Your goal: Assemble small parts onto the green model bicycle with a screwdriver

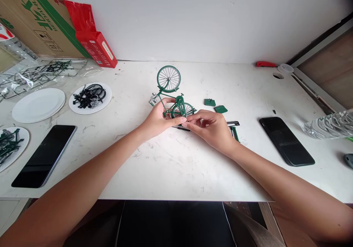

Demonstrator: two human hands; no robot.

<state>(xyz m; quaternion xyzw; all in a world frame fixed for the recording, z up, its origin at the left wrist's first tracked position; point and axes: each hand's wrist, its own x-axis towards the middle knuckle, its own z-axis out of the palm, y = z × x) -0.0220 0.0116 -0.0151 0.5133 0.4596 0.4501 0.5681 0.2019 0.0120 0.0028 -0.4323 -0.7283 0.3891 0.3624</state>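
A small green model bicycle (162,91) is held over the middle of the table, one spoked wheel pointing away from me. My left hand (161,120) grips it by the frame, thumb pressed near the closer wheel. The fingertips of my right hand (211,125) are pinched together at that wheel's hub; whatever they hold is too small to make out. Two green plastic pieces (220,109) lie just beyond my right hand. Beside its wrist are a black part (233,123) and a green part (235,134), partly covered. Another thin black piece (183,129) rests under the fingers.
To the left are a plate of black model parts (89,98), stacked white plates (38,105), a plate of green parts (11,144) and a phone (44,155). A red box (96,48) stands behind. At right lie another phone (286,140) and a plastic bottle (328,125).
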